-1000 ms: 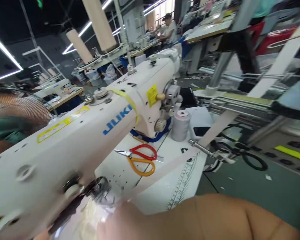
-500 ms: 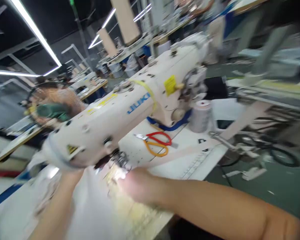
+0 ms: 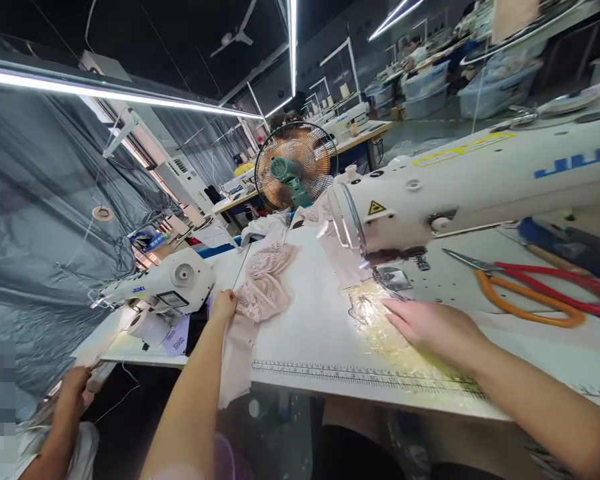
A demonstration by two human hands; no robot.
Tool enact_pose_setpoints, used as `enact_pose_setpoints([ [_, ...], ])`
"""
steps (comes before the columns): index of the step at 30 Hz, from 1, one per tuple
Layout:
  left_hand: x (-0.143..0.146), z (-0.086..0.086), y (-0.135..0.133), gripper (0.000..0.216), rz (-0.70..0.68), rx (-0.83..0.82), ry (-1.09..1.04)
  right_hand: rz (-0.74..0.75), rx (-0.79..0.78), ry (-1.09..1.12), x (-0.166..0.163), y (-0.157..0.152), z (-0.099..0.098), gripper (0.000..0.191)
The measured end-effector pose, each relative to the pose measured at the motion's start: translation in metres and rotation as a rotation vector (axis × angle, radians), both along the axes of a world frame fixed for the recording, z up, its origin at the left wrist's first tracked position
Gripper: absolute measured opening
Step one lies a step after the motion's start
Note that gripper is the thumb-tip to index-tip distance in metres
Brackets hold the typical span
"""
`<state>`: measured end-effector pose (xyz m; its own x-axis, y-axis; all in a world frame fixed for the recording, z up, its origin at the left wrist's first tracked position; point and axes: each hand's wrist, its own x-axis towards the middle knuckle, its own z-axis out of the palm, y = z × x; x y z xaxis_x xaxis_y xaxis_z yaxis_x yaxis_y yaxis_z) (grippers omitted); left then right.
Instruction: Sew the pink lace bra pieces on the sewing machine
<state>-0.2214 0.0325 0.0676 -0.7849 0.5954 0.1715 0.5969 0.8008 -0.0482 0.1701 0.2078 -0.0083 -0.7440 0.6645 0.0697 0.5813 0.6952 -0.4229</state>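
My right hand [image 3: 433, 328] lies flat, fingers stretched, on a pale yellow lace piece [image 3: 380, 327] just in front of the presser foot [image 3: 391, 277] of the white sewing machine [image 3: 460, 193]. My left hand [image 3: 224, 306] reaches far left and closes its fingers on the edge of a pink lace fabric pile [image 3: 265, 283] that hangs over the table's left corner. The lace under my right hand runs up to the needle area.
Red and orange scissors [image 3: 535, 293] lie on the table [image 3: 305, 333] right of the needle. A fan [image 3: 295, 163] stands behind the table. A second sewing machine [image 3: 165, 283] sits to the left. Another person's hand [image 3: 73, 387] shows at lower left.
The view has swung left from the machine's right end to its needle end. My left arm has stretched out to the pink lace; my right hand stays on the yellow lace.
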Motion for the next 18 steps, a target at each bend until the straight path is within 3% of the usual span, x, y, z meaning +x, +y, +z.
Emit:
enact_pose_setpoints([
  [3, 0.0, 0.012, 0.001, 0.015, -0.011, 0.133, 0.034, -0.032, 0.0, 0.022, 0.001, -0.006, 0.004, 0.03],
  [7, 0.008, 0.045, 0.005, 0.014, -0.095, 0.374, 0.118, -0.072, -0.065, 0.081, 0.002, -0.005, 0.012, 0.03],
  [11, 0.054, 0.063, -0.01, 0.012, -0.277, 0.542, 0.132, -0.092, -0.152, 0.176, 0.01, -0.016, 0.021, 0.039],
  [13, 0.093, 0.059, -0.024, 0.016, -0.46, 0.673, 0.055, -0.059, -0.232, 0.236, 0.018, -0.042, 0.018, 0.042],
  [15, 0.136, 0.042, -0.038, 0.019, -0.599, 0.738, -0.124, 0.053, -0.385, 0.266, 0.025, -0.078, 0.006, 0.039],
  [17, 0.174, 0.014, -0.049, 0.022, -0.663, 0.766, -0.245, 0.269, -0.804, 0.434, 0.027, -0.117, -0.013, 0.037],
  [18, 0.188, -0.002, -0.053, 0.022, -0.681, 0.775, -0.315, 0.303, -0.859, 0.431, 0.026, -0.133, -0.023, 0.043],
])
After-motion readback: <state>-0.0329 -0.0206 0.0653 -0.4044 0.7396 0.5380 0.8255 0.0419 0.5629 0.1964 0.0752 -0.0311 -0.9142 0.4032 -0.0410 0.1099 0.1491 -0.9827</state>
